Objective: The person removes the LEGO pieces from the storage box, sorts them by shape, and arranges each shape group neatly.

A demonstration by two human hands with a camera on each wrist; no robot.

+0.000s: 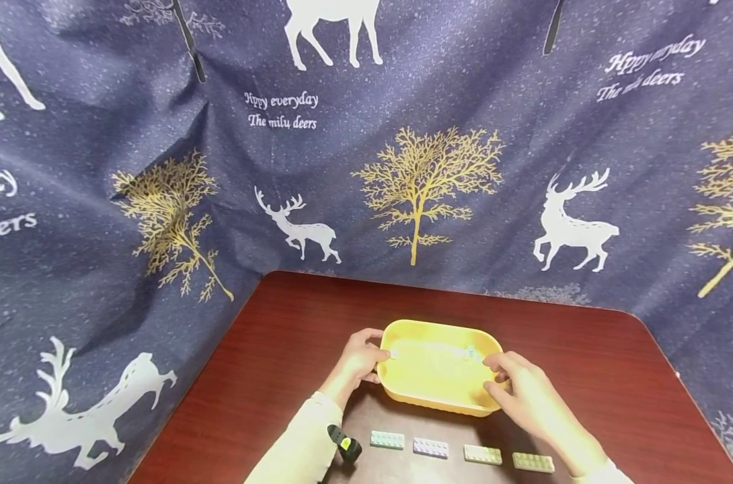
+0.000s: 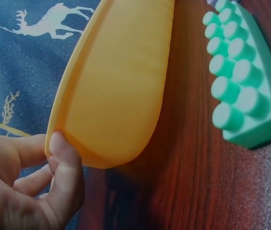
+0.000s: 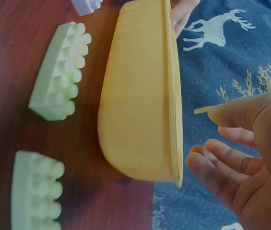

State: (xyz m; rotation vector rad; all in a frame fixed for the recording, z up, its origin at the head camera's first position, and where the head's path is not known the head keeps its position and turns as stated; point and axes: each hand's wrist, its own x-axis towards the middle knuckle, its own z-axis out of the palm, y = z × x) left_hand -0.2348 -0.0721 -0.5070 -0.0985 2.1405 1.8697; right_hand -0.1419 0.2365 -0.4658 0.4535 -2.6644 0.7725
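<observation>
so there's a yellow tub (image 1: 439, 400) sitting mid-scene over a reddish-brown table (image 1: 318, 309), with a hand at each end of it; can't really tell if its bottom is flat on the wood or a bit off it; the left hand (image 1: 360, 356) has the tub's left end pinched, thumb on one side of the rim and fingers curled on the other; the right hand (image 1: 526, 390) is at the right end, fingers loosely bent with a decent gap between thumb and fingertips; a tiny pale yellow sliver (image 3: 202, 110) pokes out at one fingertip in the right wrist view, but no telling what it is or whether that hand has hold of anything.

near side of the tub there's a row of four studded toy blocks, all apart from each other; left to right that's a mint one (image 1: 387, 439), a purple one (image 1: 430, 448), a pale green one (image 1: 483, 455) and a yellowish green one (image 1: 533, 462); some black gadget (image 1: 345, 444) is on the left sleeve (image 1: 300, 437); far side is a dark blue cloth (image 1: 324, 161) with white deer and gold trees
</observation>
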